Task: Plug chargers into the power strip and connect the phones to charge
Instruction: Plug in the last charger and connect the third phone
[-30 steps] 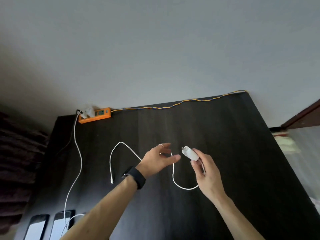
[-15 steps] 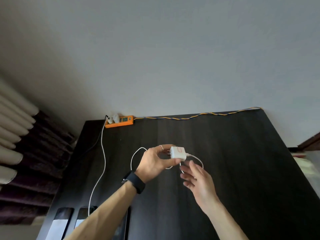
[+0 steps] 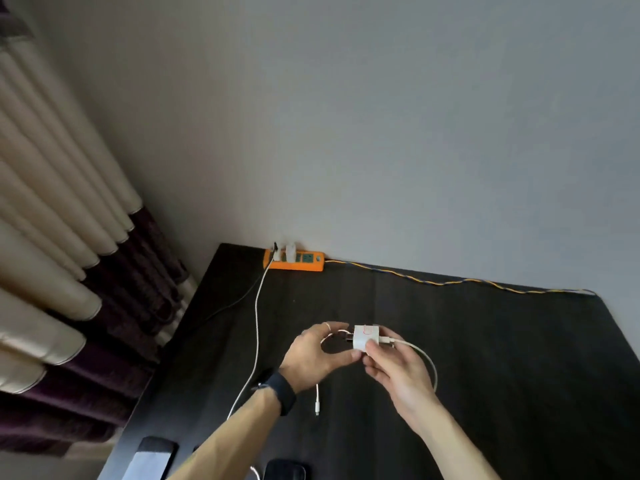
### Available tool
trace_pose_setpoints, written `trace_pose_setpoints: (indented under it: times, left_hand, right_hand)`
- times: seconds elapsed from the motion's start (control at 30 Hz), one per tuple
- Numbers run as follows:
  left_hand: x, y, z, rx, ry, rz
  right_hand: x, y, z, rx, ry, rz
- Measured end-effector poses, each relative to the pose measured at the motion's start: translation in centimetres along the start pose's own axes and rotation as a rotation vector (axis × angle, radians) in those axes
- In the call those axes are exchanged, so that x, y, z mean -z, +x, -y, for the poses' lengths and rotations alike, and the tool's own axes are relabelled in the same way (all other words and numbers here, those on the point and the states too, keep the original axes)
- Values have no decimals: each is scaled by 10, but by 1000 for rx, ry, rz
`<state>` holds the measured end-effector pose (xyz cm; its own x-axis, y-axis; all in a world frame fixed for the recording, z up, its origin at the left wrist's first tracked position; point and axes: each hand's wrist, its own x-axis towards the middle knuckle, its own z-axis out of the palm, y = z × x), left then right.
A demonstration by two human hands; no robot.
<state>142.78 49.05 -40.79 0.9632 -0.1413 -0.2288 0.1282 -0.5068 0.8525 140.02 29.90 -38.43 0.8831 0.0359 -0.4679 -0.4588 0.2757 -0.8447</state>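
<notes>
Change: both of our hands now meet on the white charger (image 3: 365, 337); half a second ago only the left hand (image 3: 317, 353) held it while the right hung open below, and a second ago it sat in the right alone.
Left hand: thumb and fingers closed around the charger's prong end.
Right hand (image 3: 398, 372): fingertips pinching the charger's near edge, close to where its white cable (image 3: 424, 355) plugs in.
Cable: loops from the charger round the right hand; its free connector (image 3: 317, 405) lies on the tabletop (image 3: 502, 358) below the left wrist.
Meaning: we judge we are turning the prongs to face the power strip (image 3: 294, 260); this charger is not yet plugged in.
Power strip: orange, at the tabletop's far edge against the wall, well apart from our hands; one white charger (image 3: 290, 252) already sits in it, its cable (image 3: 257, 327) running down toward us.
Phones: two dark phones (image 3: 152, 460) at the near edge, partly cut off.
Room: dark tabletop, plain grey wall (image 3: 381, 116), cream and purple curtains (image 3: 62, 237) at left.
</notes>
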Motion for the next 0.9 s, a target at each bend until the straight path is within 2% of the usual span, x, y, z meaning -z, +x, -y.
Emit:
trace_pose_setpoints:
  times: [0.1,0.17,0.23,0.33,0.47,0.6,0.77,0.9]
  left_hand:
    - [29,23,59,66,389,-182]
    - [45,33,102,182,488,-260]
    - [59,39,146,280,530,-320]
    - [76,51,202,358,606,-308]
    - [73,56,245,323,665,-281]
    - [64,58,259,268,706,-364]
    - [63,60,267,291,697,-348]
    - [60,60,269,282,685,-364]
  right_hand:
    - [-21,43,-6,21,-107,-96]
    - [-31,72,-10,33,-200,-123]
    - [-39,100,-14,57,-298,-135]
    - [-52,147,-17,96,-455,-161]
    - [-77,202,-13,153,-657,-161]
    - [-104,256,-12,231,-816,-166]
    - [-135,308,-23,320,-865,-160]
    - [-145,339,-31,314,-899,-171]
